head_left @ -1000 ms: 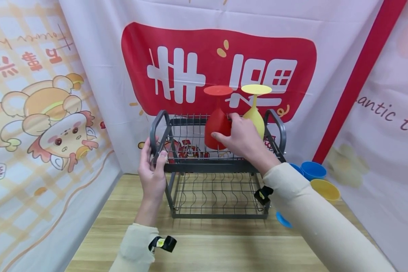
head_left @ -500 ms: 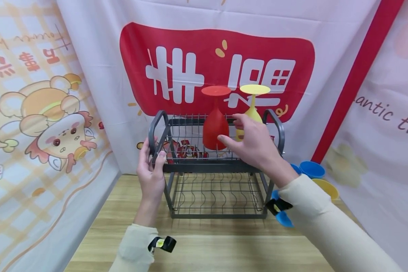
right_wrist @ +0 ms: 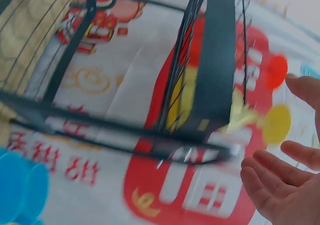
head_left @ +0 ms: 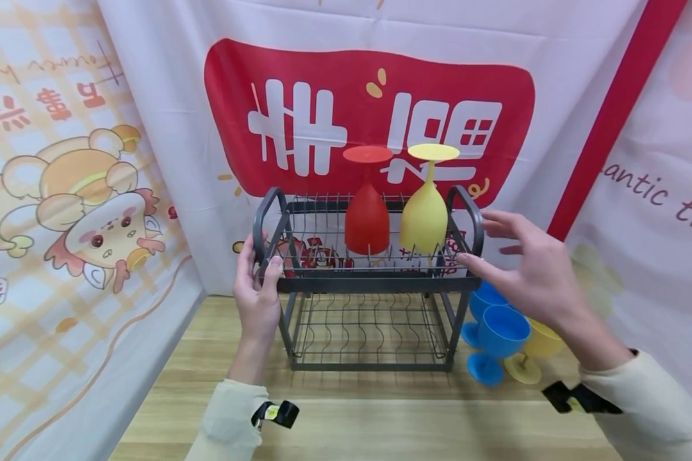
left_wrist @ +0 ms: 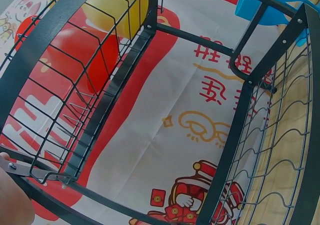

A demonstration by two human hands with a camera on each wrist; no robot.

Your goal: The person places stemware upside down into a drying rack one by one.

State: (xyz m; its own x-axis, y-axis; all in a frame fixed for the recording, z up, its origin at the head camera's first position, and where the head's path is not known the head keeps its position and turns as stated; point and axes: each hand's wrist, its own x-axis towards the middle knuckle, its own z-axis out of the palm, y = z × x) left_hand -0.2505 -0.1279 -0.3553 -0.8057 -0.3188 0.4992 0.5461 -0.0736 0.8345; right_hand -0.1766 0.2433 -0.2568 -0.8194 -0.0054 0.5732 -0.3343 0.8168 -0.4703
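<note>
A dark two-tier dish rack (head_left: 375, 282) stands on the wooden table. My left hand (head_left: 257, 294) grips its upper left corner, the thumb in front and the fingers round the outer side. On the top tier a red goblet (head_left: 367, 221) and a yellow goblet (head_left: 424, 221) stand upside down, side by side, bases up. My right hand (head_left: 539, 275) is just outside the rack's right handle, with fingers extended and nothing held. In the right wrist view the right hand (right_wrist: 290, 185) shows spread fingers near the rack's blurred end.
Right of the rack, blue goblets (head_left: 503, 333) and a yellow goblet (head_left: 539, 342) stand upright, partly under my right hand. The lower tier (head_left: 371, 326) has wavy wires. Printed cloth walls (head_left: 150, 57) close off the back and both sides.
My right hand has moved from beside the red goblet, past the yellow one, out to the rack's right side. The goblets stay in place, and the left hand keeps its grip.
</note>
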